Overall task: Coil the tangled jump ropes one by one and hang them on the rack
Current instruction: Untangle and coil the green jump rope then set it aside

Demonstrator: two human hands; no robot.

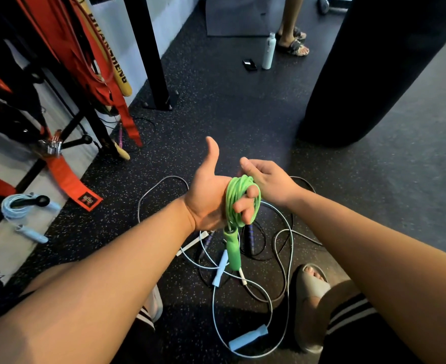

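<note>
A green jump rope (pixel 236 195) is wound in several loops round the fingers of my left hand (pixel 211 195), palm up, thumb raised. One green handle (pixel 232 249) hangs below that hand. My right hand (pixel 266 179) is at the top of the coil, its fingers curled at the green cord. Below on the floor lies a tangle of ropes (pixel 274 248): a light-blue one with blue handles (pixel 248 337), a dark one with purple handles (pixel 250 236), and a grey cord. At the left, a coiled light-blue rope (pixel 15 208) hangs on a peg of the black rack (pixel 88 119).
Red straps (pixel 67 177) and a wooden bat hang on the rack at the left. A black post (pixel 153 61) stands behind, a large black punching bag (pixel 368 69) at the right. Far off a person's feet, a white bottle (pixel 268 51) and a phone. My sandalled foot (pixel 311 292) is beside the tangle.
</note>
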